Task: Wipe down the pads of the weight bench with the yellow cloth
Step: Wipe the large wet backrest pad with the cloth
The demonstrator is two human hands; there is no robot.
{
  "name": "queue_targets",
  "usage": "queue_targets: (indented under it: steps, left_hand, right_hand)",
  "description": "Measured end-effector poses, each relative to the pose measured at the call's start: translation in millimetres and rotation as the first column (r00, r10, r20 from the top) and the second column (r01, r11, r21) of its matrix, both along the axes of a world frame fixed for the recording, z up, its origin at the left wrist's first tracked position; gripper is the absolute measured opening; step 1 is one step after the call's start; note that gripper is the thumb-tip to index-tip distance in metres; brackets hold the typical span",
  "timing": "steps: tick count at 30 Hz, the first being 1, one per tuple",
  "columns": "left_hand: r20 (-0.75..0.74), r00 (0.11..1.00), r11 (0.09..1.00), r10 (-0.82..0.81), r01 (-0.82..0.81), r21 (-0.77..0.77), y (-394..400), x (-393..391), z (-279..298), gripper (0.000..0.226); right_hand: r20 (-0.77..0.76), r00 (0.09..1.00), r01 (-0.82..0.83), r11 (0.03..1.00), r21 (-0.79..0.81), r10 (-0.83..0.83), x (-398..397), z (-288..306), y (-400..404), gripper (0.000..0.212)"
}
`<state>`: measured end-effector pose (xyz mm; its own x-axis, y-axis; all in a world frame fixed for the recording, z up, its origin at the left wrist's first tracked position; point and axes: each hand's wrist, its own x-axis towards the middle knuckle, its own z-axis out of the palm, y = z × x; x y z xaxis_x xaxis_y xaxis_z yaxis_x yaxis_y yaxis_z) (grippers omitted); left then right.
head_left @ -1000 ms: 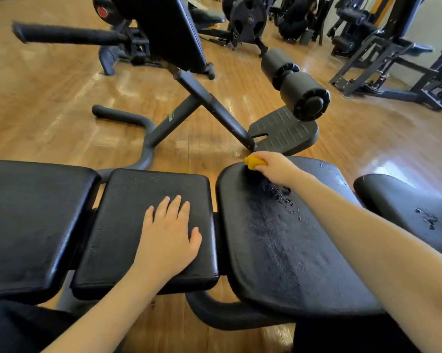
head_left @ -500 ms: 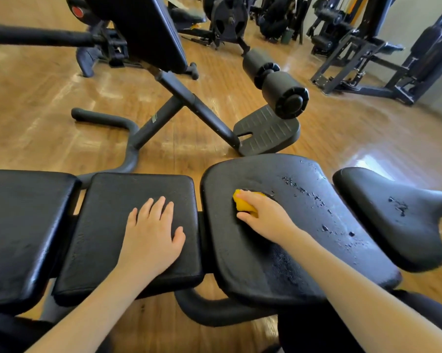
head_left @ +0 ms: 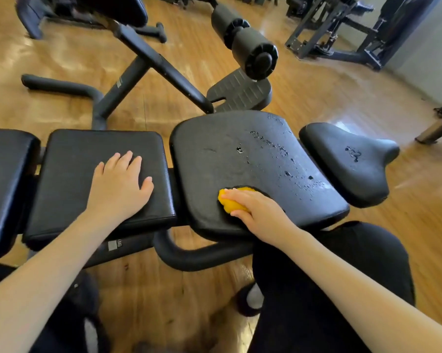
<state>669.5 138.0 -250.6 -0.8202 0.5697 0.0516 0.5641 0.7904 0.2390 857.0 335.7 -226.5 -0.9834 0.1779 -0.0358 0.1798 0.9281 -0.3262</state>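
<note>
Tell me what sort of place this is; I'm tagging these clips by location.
Most likely a gym. A person wipes a padded weight bench with a yellow cloth; beyond it stand another exercise frame with foam roller pads and a footplate, plus more machines on a wooden floor.

Four black padded vinyl bench pads show in the head view: a glossy one cut off at the left edge (head_left: 6,184), a rectangular one (head_left: 87,171), a wide rounded one beaded with water drops (head_left: 240,159), and a small saddle-shaped one at the right end (head_left: 342,154). There is one crumpled yellow cloth (head_left: 231,203). Two bare hands are in view, the left hand (head_left: 119,186) and the right hand (head_left: 259,212). Beyond the bench stand two black cylindrical foam rollers, one nearer (head_left: 255,50) and one behind it (head_left: 226,21), and one black ribbed footplate (head_left: 240,94).
</note>
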Motion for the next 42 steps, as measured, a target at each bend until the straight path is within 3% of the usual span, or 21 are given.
queue_targets:
  steps: [10, 23, 28, 35, 42]
  left_hand:
    - [-0.004, 0.999, 0.999, -0.032, 0.032, -0.042, 1, 10, -4, 0.058]
    - [-0.021, 1.000, 1.000, 0.000, 0.000, 0.011, 6, 6, -6, 0.057]
    - [-0.050, 0.999, 1.000, 0.006, -0.007, -0.018, 2, 4, -13, 0.057]
    - [-0.034, 0.999, 1.000, -0.004, 0.004, 0.015, 3, -1, -12, 0.057]
    - [-0.010, 1.000, 1.000, -0.012, 0.012, -0.004, -1, -1, -12, 0.058]
  right_hand:
    - [0.024, 0.998, -0.063, 0.997, -0.045, 0.064, 29, -5, 2, 0.042]
    - [-0.008, 0.992, 0.127, 0.987, -0.095, -0.128, -179, -7, 102, 0.041]
    - [0.001, 0.980, 0.197, 0.968, -0.153, -0.199, -219, -12, 111, 0.038]
    - [-0.041, 0.978, 0.194, 0.963, -0.187, -0.205, -199, -18, 95, 0.043]
    - [-0.004, 0.996, 0.085, 0.975, -0.206, -0.088, -114, -17, 53, 0.040]
